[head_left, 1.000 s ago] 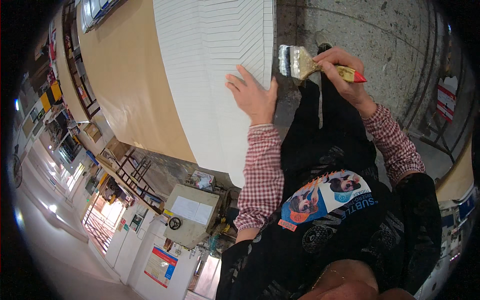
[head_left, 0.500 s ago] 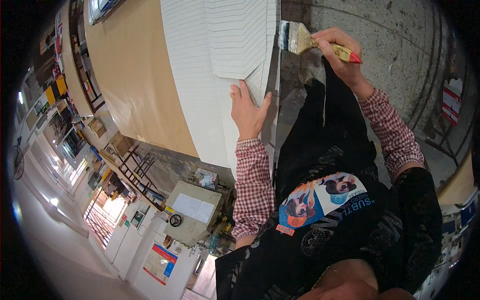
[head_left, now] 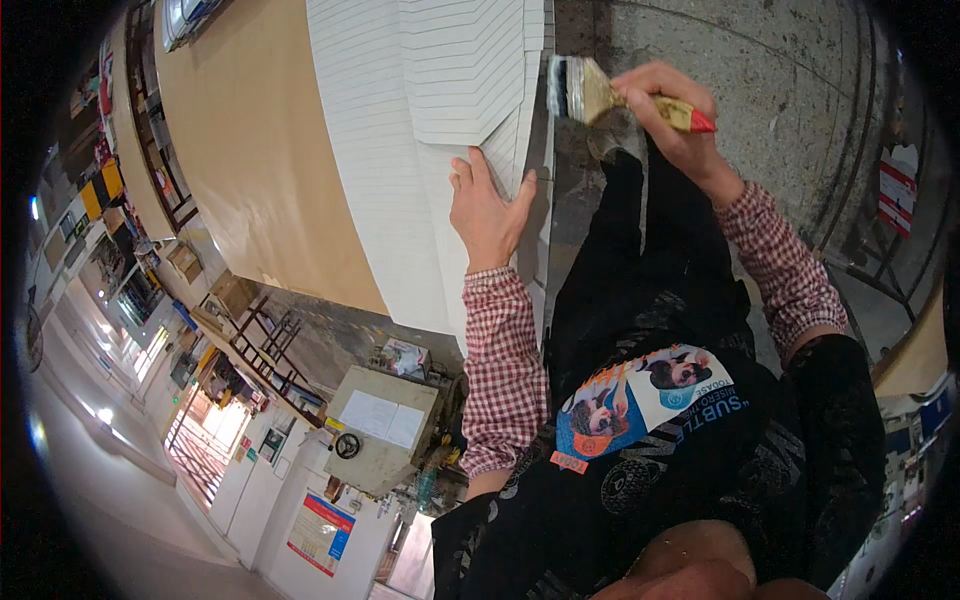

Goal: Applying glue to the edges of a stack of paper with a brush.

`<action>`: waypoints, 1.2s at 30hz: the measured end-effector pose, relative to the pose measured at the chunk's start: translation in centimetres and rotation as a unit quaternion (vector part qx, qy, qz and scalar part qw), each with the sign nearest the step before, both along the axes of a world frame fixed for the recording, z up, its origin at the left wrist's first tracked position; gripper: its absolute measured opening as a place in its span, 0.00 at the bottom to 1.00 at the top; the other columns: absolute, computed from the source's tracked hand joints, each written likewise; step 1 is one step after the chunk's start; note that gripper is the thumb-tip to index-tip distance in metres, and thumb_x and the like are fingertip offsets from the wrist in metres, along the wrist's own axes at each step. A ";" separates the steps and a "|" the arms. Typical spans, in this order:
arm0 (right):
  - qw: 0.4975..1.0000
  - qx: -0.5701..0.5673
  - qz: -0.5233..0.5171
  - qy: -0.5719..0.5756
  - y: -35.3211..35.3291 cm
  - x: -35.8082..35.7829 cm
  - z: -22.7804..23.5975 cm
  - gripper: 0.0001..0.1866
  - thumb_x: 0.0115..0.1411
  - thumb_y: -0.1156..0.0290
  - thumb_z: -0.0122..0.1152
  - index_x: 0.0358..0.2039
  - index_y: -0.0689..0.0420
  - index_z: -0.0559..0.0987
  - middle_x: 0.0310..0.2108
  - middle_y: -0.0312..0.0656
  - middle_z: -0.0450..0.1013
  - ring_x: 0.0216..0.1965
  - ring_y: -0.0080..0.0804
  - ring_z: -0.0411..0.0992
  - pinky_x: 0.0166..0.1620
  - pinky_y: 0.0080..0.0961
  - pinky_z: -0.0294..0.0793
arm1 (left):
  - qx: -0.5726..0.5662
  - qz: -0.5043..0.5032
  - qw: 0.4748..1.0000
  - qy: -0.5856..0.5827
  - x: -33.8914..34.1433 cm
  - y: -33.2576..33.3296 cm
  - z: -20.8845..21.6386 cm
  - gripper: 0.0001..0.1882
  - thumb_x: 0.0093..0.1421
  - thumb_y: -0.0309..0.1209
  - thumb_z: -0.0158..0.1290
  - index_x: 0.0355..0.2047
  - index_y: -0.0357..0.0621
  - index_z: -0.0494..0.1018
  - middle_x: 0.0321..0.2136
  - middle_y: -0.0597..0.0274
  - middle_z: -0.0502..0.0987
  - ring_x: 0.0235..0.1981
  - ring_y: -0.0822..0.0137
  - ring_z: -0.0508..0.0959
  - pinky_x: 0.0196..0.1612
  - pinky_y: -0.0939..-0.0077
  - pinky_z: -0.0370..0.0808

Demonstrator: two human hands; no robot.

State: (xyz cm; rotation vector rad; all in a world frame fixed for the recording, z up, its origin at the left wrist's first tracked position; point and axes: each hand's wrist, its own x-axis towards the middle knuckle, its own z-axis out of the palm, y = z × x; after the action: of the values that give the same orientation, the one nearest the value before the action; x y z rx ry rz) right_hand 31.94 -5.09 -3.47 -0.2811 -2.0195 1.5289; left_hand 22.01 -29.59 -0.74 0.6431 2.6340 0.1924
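My right hand (head_left: pixel 668 110) is closed round the yellow, red-tipped handle of a flat paintbrush (head_left: pixel 597 92). Its dark bristles, whitish at the tips, point left toward the table's edge and hang just clear of the paper. My left hand (head_left: pixel 487 210) lies with spread fingers on a stack of overlapping white paper sheets (head_left: pixel 465 75), fanned out so that many thin edges show as lines. The fingertips touch the slanted lower edge of the topmost layers. White paper also runs under the left wrist.
A tan board or sheet (head_left: pixel 260 170) covers the table left of the paper. A grey-green machine with a black handwheel (head_left: pixel 347 445) stands lower left, papers on its top. Concrete floor (head_left: pixel 770 90) lies to the right, with a red-and-white item (head_left: pixel 897 190) at the far right.
The paper and table have shifted slightly left and up in view. The brush has moved a little left and down relative to the paper's edge. My left hand stays on the sheets.
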 end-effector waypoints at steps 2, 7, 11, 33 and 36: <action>1.000 0.003 0.006 -0.012 -0.2 0.0 -0.3 0.06 0.59 0.73 0.57 0.28 0.63 0.77 0.29 0.40 0.76 0.29 0.24 0.74 0.32 0.20 0.72 | -0.012 -0.007 1.000 0.005 0.1 0.4 0.0 0.46 0.50 0.53 0.57 0.61 0.34 0.57 0.57 0.26 0.61 0.57 0.32 0.63 0.53 0.52 0.68; 0.993 -0.067 0.059 -0.071 -2.5 2.2 -0.1 0.07 0.59 0.73 0.57 0.28 0.63 0.76 0.29 0.39 0.75 0.28 0.22 0.73 0.31 0.19 0.71 | -0.023 -0.015 0.999 0.028 0.6 0.9 -0.6 0.47 0.50 0.53 0.57 0.61 0.32 0.57 0.56 0.24 0.60 0.57 0.30 0.62 0.53 0.52 0.68; 0.987 -0.102 0.063 -0.106 -2.9 3.9 1.7 0.06 0.59 0.73 0.56 0.28 0.63 0.78 0.29 0.39 0.76 0.29 0.21 0.73 0.32 0.19 0.72 | -0.013 0.021 0.996 0.085 1.9 1.2 -2.2 0.51 0.47 0.51 0.61 0.63 0.33 0.54 0.59 0.24 0.54 0.60 0.28 0.56 0.58 0.49 0.63; 0.999 -0.003 0.027 -0.033 -4.4 2.8 -0.5 0.06 0.58 0.73 0.57 0.29 0.63 0.77 0.28 0.40 0.75 0.29 0.24 0.74 0.32 0.19 0.73 | 0.037 0.008 0.999 -0.032 2.5 -4.5 0.4 0.44 0.52 0.53 0.56 0.62 0.42 0.58 0.58 0.30 0.61 0.57 0.29 0.62 0.55 0.52 0.66; 0.996 -0.044 0.057 -0.061 -5.8 4.2 0.6 0.06 0.58 0.74 0.57 0.29 0.63 0.77 0.28 0.40 0.75 0.28 0.24 0.74 0.32 0.19 0.73 | 0.041 0.006 0.999 -0.031 2.5 -4.7 0.4 0.44 0.52 0.54 0.55 0.62 0.41 0.59 0.58 0.29 0.61 0.57 0.29 0.63 0.55 0.52 0.66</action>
State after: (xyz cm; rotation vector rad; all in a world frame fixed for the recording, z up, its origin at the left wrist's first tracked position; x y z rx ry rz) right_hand 36.11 -10.89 -2.87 -0.3056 -2.0971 1.7104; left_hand 24.49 -34.25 -0.36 0.6371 2.5814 0.3197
